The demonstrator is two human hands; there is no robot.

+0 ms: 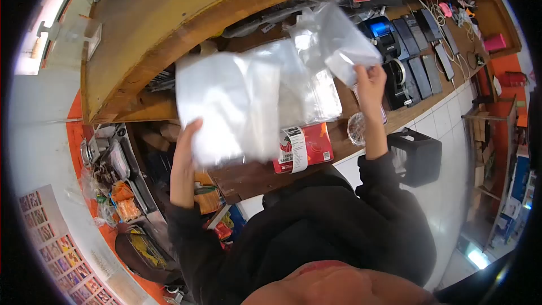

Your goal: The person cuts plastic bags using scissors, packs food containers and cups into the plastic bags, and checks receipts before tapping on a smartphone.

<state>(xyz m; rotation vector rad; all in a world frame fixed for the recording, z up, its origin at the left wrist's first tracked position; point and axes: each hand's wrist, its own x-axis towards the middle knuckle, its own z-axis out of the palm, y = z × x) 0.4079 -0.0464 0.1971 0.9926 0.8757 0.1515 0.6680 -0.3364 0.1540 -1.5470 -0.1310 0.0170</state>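
A large clear plastic sheet or bag [226, 107], blurred and shiny, is gripped at its lower left edge by my left hand [187, 141]. My right hand [371, 87] pinches the lower corner of a smaller clear plastic bag [345, 42], raised over the desk. Between the two hands, a pile of clear plastic bags [324, 99] lies on the brown desk. Below that pile sits a red packet with a white label [299, 148]. A round clear item [357, 129] rests at the desk edge, left of my right wrist.
Several dark phones or boxes [419, 76] and cables stand at the right of the desk, beside a black device with a blue light [379, 27]. A curved wooden shelf [169, 39] overhangs the far side. A black bin [416, 158] is on the tiled floor.
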